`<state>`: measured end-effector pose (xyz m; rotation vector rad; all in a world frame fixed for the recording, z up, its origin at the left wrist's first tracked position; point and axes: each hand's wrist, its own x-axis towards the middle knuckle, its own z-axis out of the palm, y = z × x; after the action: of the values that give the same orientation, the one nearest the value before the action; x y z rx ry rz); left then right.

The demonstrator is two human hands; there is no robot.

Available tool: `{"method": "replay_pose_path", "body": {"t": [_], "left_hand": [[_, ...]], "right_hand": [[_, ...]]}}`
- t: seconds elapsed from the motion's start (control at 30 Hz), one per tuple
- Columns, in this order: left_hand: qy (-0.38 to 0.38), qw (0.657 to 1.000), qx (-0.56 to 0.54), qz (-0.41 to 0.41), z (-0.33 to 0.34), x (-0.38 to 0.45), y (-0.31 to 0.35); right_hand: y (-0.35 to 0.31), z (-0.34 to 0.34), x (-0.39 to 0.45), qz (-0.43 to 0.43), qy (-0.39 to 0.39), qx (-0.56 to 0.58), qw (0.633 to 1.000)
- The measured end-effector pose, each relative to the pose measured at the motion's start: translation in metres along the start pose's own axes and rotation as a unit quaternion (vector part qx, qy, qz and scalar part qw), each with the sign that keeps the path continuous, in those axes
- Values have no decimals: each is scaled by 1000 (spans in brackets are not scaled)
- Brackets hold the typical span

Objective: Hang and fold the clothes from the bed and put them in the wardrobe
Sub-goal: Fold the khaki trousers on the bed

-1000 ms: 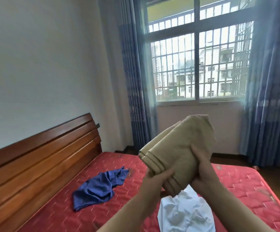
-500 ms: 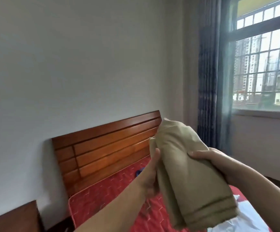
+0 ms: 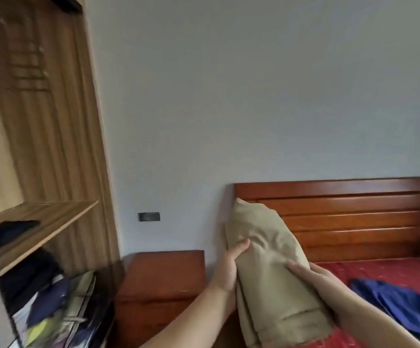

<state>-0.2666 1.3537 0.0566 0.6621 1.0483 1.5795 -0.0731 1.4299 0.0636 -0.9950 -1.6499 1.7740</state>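
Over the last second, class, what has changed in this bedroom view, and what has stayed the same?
The view has swung left, from the window past the headboard to the open wardrobe and bedside cabinet. The folded beige garment has been carried that way, turned with its hem edge down. The left hand and right hand still grip it between them. The blue garment remains on the bed.

I see a plain khaki-tan folded garment [image 3: 274,270] with no print; behind it a glossy reddish-brown headboard [image 3: 349,217] with horizontal slats; the nightstand [image 3: 161,277] shares that red-brown wood; the mattress [image 3: 379,271] is red with a faint quilted pattern; a royal-blue cloth [image 3: 399,302] lies there; the wall [image 3: 229,96] is pale grey-blue; the wardrobe [image 3: 53,146] shows striped light-brown grain.
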Motion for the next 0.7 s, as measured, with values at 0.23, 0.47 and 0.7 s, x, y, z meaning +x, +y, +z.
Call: {"method": "replay_pose_path", "body": {"t": [0.23, 0.47, 0.7], "left_hand": [[146, 976, -135, 88, -125, 34, 48], [182, 961, -175, 109, -229, 39, 89], [153, 967, -132, 154, -347, 50, 136]], "right_hand": [[9, 150, 85, 50, -6, 264, 963], [-5, 261, 152, 49, -115, 330, 936], [-37, 297, 269, -18, -170, 239, 956]]}}
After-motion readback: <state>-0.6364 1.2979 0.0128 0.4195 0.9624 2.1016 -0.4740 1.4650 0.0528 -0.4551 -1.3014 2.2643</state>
